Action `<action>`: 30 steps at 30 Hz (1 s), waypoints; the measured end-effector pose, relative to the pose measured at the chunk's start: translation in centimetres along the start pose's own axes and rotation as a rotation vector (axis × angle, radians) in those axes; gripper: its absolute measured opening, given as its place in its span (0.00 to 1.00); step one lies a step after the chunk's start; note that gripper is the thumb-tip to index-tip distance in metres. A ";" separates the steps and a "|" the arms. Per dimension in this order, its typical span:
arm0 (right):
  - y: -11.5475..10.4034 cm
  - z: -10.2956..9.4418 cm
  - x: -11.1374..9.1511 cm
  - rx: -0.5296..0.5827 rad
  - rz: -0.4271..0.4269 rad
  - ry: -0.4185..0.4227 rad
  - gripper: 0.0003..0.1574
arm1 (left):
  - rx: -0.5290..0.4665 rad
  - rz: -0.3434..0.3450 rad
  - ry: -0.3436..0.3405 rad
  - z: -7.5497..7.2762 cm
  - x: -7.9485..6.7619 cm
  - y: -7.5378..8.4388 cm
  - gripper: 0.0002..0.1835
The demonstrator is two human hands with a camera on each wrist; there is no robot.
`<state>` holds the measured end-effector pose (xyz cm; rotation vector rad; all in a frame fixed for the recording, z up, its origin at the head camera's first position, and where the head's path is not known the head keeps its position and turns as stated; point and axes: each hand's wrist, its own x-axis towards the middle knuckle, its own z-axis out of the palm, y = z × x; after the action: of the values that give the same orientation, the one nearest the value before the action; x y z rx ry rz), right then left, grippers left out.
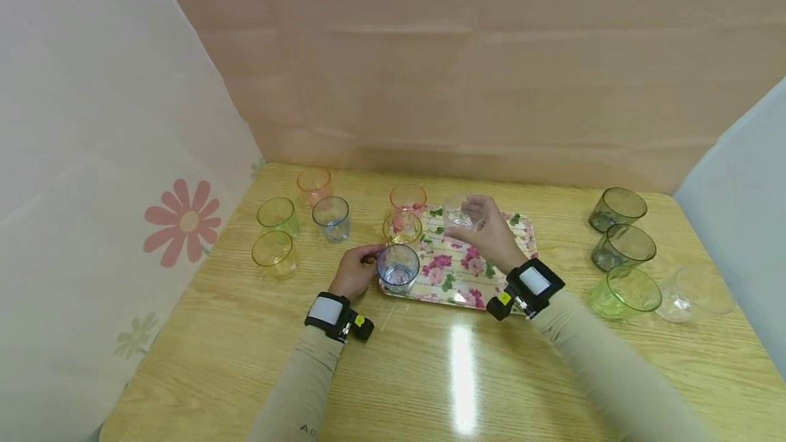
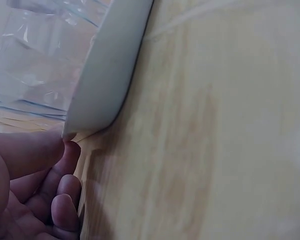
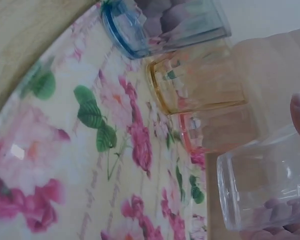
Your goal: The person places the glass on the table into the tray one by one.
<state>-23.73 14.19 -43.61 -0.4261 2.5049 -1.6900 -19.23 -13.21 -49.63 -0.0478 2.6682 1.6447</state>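
Observation:
A clear glass (image 1: pixel 459 215) is held by my right hand (image 1: pixel 488 230), thumb and fingers around its sides, over the far part of a flowered tray (image 1: pixel 439 271). In the right wrist view the clear glass (image 3: pixel 262 182) is tilted and appears apart from the tray's surface. My left hand (image 1: pixel 356 271) pinches the tray's left rim (image 2: pixel 102 75) between thumb and fingers. Along the tray's left side stand a blue glass (image 1: pixel 398 270), a yellow glass (image 1: pixel 402 229) and a pink glass (image 1: pixel 408 198), lined up from near to far.
On the table's left stand a pink glass (image 1: pixel 315 188), a green glass (image 1: pixel 278 217), a yellow glass (image 1: pixel 274 255) and a blue glass (image 1: pixel 331 220). At right are two dark grey glasses (image 1: pixel 617 210), a green glass (image 1: pixel 623 295) and a clear glass (image 1: pixel 678 299). Paper-like walls enclose the table.

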 end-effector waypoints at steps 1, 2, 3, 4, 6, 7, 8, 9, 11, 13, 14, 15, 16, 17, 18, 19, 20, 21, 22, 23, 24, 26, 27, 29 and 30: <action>0.2 0.2 0.3 0.003 0.012 0.002 0.58 | 0.000 0.003 -0.001 0.0 0.0 0.0 0.18; 0.3 0.4 0.6 0.004 0.023 0.006 0.58 | 0.003 0.010 -0.002 0.0 0.0 0.0 0.19; 0.4 0.6 0.9 0.006 0.032 0.012 0.58 | 0.005 0.018 -0.002 -0.1 0.0 -0.1 0.18; 0.5 0.8 1.2 0.013 0.036 0.013 0.58 | 0.004 0.023 -0.003 -0.1 0.0 -0.1 0.19; 0.7 1.2 1.7 0.023 0.049 0.018 0.59 | 0.003 0.030 -0.003 -0.1 0.0 -0.1 0.18; 0.7 1.4 2.0 0.032 0.054 0.021 0.59 | 0.008 0.037 -0.004 -0.1 0.0 -0.1 0.18; 0.8 1.6 2.2 0.036 0.060 0.024 0.60 | 0.009 0.041 -0.004 -0.1 0.0 -0.1 0.18; 0.9 1.8 2.5 0.043 0.065 0.025 0.60 | 0.009 0.045 -0.006 -0.1 0.0 -0.2 0.18; 1.2 2.1 2.9 0.054 0.078 0.027 0.60 | 0.011 0.047 -0.010 0.0 0.0 -0.1 0.19; 1.5 2.4 3.1 0.063 0.093 0.031 0.59 | 0.014 0.046 -0.012 0.0 0.1 -0.1 0.19; 1.6 2.6 3.2 0.066 0.102 0.030 0.59 | 0.011 0.040 -0.012 0.0 0.1 -0.1 0.19; 1.7 2.7 3.3 0.070 0.110 0.030 0.59 | 0.014 0.041 -0.013 0.1 0.1 -0.1 0.19; 1.9 2.8 3.3 0.073 0.119 0.032 0.58 | 0.015 0.040 -0.013 0.1 0.1 -0.1 0.19; 1.9 2.9 3.4 0.077 0.128 0.034 0.58 | 0.017 0.036 -0.011 0.1 0.1 -0.1 0.19; 2.0 3.0 3.4 0.076 0.134 0.037 0.58 | 0.017 0.030 -0.011 0.1 0.1 -0.1 0.19; 2.1 3.1 3.5 0.076 0.138 0.038 0.58 | 0.019 0.030 -0.011 0.1 0.2 -0.1 0.19; 2.2 3.2 3.5 0.076 0.142 0.043 0.58 | 0.022 0.029 -0.011 0.0 0.2 -0.1 0.19; 2.2 3.3 3.6 0.073 0.146 0.047 0.58 | 0.024 0.029 -0.013 0.0 0.1 -0.1 0.19; 2.3 3.4 3.6 0.074 0.150 0.049 0.58 | 0.025 0.027 -0.011 0.0 0.2 -0.1 0.19; 2.3 3.5 3.7 0.075 0.151 0.050 0.58 | 0.025 0.026 -0.012 0.0 0.2 -0.1 0.19; 2.4 3.6 3.8 0.079 0.150 0.053 0.58 | 0.026 0.028 -0.011 0.0 0.2 -0.1 0.19; 2.5 3.9 3.9 0.086 0.150 0.064 0.57 | 0.028 0.031 -0.010 0.0 0.2 -0.1 0.19; 2.6 4.0 4.0 0.089 0.145 0.066 0.57 | 0.028 0.031 -0.009 0.0 0.1 -0.2 0.19; 2.8 4.2 4.2 0.093 0.132 0.074 0.57 | 0.030 0.034 -0.006 0.0 0.1 -0.2 0.19; 2.8 4.3 4.3 0.092 0.126 0.080 0.57 | 0.032 0.034 -0.005 0.0 0.1 -0.1 0.19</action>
<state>-27.32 10.14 -47.55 -0.1914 2.4373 -1.7985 -19.30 -13.31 -49.74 0.0023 2.7063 1.6082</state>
